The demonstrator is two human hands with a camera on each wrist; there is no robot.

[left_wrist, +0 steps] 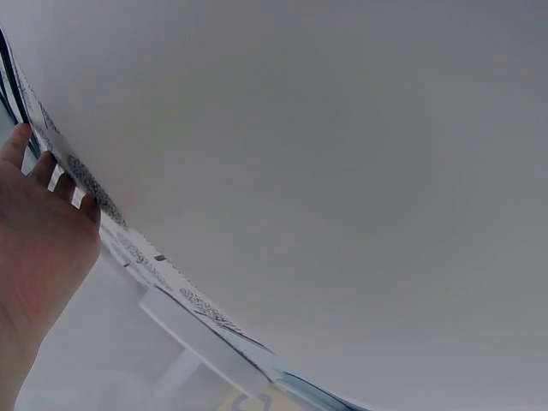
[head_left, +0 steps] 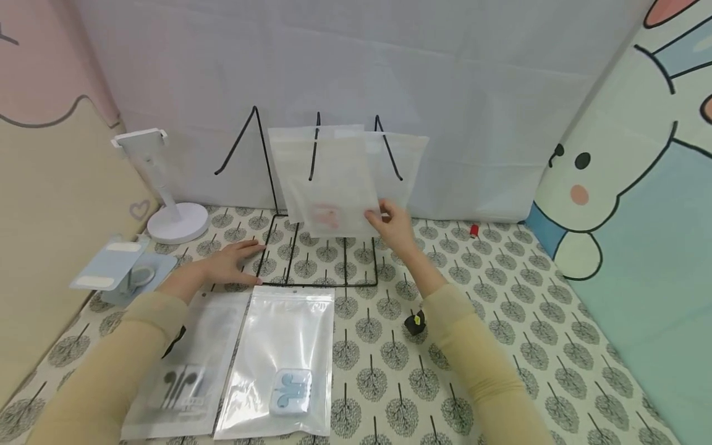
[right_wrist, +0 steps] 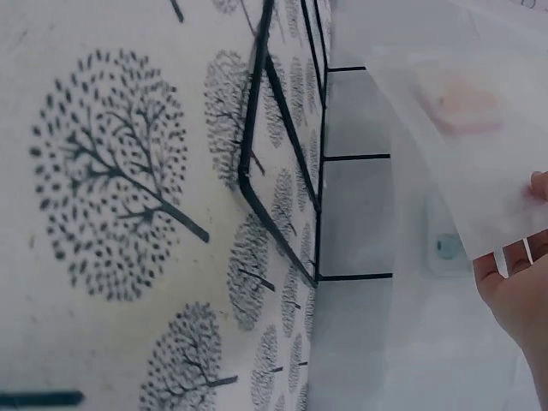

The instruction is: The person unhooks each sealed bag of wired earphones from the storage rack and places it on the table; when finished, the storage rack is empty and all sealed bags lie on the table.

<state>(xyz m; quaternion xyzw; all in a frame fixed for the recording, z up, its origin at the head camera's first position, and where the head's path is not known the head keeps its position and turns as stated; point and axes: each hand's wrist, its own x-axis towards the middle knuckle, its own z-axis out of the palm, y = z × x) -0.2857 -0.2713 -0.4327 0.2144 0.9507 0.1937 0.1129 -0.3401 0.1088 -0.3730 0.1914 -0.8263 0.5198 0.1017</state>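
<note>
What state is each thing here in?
Front bag: upright, pinched at its edge
Right hand: pinching that bag
Rear bag: upright, partly hidden
Black rack: standing
Left hand: fingers extended at the rack's edge
Clear bag: lying flat
Bag beside it: lying flat, partly hidden
White stand: upright
Blue stand: top plate raised
Red object: lying loose
Black object: lying loose

Left hand [left_wrist: 44,235] at view's edge, 4 fingertips [left_wrist: 90,207] by black wire [left_wrist: 11,73], patterned cloth [left_wrist: 133,248]; pale surface [left_wrist: 334,171]

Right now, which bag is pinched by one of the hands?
The frontmost upright bag, the only one showing pink contents: the right hand grips its lower right edge.
</note>
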